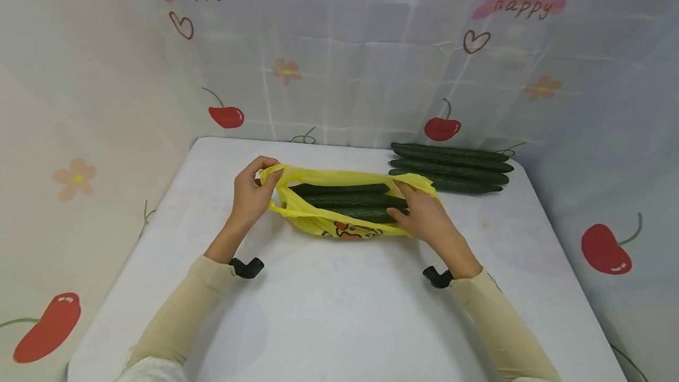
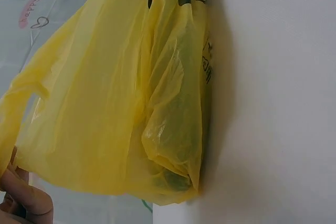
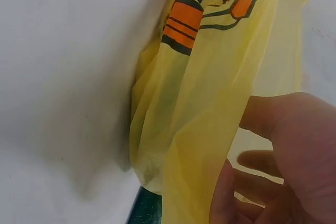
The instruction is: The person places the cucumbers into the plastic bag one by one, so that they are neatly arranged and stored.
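On the left, the wall sheet says "happy". The left grip pinches the yellow bag by its edge. Dark cucumbers lie inside. The right grip is at the bag's mouth; I can't tell if it holds anything. More cucumbers rest on the tabletop, near another "happy".
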### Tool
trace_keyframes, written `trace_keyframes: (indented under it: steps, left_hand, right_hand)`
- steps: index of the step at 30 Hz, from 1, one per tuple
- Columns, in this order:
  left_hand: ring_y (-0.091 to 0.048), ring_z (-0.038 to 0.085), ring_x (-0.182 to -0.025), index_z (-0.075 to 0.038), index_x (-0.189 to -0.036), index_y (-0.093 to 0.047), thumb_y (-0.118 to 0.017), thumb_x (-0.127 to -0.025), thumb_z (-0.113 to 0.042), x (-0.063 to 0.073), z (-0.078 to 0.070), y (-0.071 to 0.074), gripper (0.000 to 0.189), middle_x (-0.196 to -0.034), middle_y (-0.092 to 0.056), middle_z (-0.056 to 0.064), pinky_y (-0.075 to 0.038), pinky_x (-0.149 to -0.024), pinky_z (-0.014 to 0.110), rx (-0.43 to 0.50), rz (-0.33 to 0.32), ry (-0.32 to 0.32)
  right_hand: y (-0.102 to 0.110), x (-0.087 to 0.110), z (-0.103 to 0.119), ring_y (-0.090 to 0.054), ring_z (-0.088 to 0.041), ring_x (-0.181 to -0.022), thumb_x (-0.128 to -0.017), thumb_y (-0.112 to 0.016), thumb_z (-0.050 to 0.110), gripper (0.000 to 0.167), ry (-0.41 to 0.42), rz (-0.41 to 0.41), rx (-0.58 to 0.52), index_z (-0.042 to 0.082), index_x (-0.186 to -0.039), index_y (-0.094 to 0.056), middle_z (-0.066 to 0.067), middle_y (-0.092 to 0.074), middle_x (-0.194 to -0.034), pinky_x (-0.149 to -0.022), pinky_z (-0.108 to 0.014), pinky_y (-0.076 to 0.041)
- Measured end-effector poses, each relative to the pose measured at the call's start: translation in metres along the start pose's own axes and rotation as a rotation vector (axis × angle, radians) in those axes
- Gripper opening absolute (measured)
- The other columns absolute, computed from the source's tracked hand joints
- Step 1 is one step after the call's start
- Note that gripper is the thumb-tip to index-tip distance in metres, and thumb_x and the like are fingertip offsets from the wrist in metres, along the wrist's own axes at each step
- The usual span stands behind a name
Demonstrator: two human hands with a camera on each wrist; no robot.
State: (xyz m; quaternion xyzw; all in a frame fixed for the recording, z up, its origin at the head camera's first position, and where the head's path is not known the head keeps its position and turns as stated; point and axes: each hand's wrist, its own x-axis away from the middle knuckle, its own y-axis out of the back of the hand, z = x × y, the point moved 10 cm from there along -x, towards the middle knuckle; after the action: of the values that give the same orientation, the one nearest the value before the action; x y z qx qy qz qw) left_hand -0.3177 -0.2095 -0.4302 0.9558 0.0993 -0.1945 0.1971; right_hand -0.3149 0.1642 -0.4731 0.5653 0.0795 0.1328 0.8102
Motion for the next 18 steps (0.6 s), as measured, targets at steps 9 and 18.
trace_keyframes:
  steps: [9, 18]
  left_hand:
    - [-0.054, 0.005, -0.086, -0.005, -0.11, -0.074, -0.071, -0.102, -0.007, -0.002, -0.015, -0.001, 0.008, -0.109, -0.071, 0.012, -0.036, -0.057, 0.016, 0.062, -0.086, -0.072]
    - [-0.058, 0.006, -0.102, -0.009, -0.111, -0.074, -0.071, -0.105, -0.019, -0.002, -0.005, -0.009, 0.012, -0.111, -0.071, 0.006, -0.044, -0.064, 0.015, 0.06, 0.003, 0.02]
  right_hand:
    - [0.006, 0.009, -0.001, -0.072, -0.04, -0.112, -0.102, -0.073, 0.043, 0.087, -0.053, -0.041, -0.002, 0.013, -0.171, -0.028, -0.023, -0.066, -0.144, -0.1, -0.062, -0.057]
    - [0.015, 0.03, -0.007, -0.074, -0.025, -0.096, -0.102, -0.073, 0.044, 0.081, 0.001, -0.022, -0.056, 0.022, -0.169, -0.033, -0.017, -0.053, -0.158, -0.092, -0.058, -0.058]
